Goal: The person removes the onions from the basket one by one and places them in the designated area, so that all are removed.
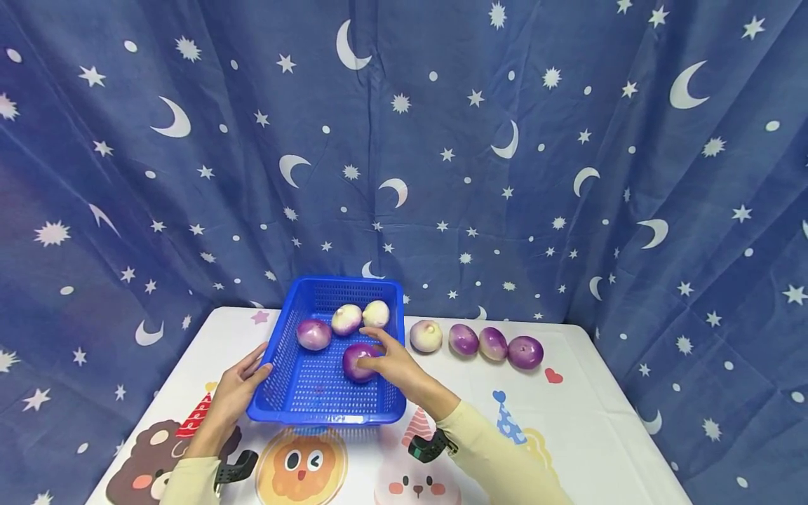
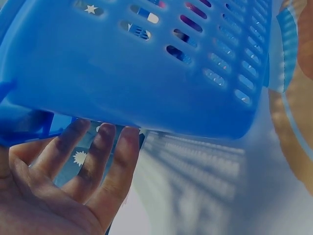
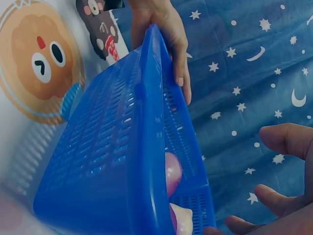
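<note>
A blue plastic basket [image 1: 328, 419] with slotted walls has several purple-and-white onions in it. My left hand [image 1: 235, 391] grips its left rim, thumb over the top and fingers along the outside. In the left wrist view those fingers [image 2: 128, 147] touch the blue wall. Over the right part of the basket is my right hand [image 1: 398, 365], beside a purple onion [image 1: 357, 370]. The right wrist view shows the right hand [image 3: 286, 181] with thumb and fingers spread and nothing between them. Farther back lie a purple onion [image 1: 313, 334] and two paler onions [image 1: 346, 320].
Right of the basket, a pale onion [image 1: 426, 337] and three purple onions [image 1: 463, 340] form a row on the white cartoon-print tablecloth [image 1: 587, 421]. A dark blue curtain [image 1: 442, 175] with moons and stars hangs behind the table.
</note>
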`<state>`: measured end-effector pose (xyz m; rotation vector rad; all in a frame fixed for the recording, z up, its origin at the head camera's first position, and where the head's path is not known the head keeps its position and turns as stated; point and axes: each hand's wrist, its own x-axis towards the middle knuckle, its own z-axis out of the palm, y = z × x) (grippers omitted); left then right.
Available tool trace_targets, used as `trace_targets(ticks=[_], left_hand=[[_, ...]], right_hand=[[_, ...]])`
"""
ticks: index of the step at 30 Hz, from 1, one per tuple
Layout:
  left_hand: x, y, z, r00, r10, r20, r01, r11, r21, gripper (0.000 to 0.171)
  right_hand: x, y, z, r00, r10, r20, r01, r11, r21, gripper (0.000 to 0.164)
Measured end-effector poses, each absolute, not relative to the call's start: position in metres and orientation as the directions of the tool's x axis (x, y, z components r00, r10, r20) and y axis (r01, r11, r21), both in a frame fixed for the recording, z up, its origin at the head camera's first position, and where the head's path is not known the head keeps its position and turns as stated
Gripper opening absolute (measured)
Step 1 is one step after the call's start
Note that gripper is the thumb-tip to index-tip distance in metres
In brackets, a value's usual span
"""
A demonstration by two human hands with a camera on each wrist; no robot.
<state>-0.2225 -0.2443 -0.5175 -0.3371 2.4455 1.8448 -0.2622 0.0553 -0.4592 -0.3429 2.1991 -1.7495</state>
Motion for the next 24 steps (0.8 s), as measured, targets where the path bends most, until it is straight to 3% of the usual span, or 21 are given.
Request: trace_targets(ticks=[8, 24], left_hand=[[-0.223, -0.244, -0.518, -0.972, -0.139, -0.189, -0.220, 0.254, 0.942, 0.064], [-0.222, -0.245, -0.517, -0.977, -0.129, -0.172, -0.201, 0.266, 0.943, 0.064]], right_hand=[[-0.266, 0.043, -0.466, -0.934, -0.338, -0.117, 0.029, 0.254, -0.967, 0.061], [-0.280, 0.028, -0.474, -0.945, -0.296, -0.138, -0.031, 0.502, -0.864, 0.065]])
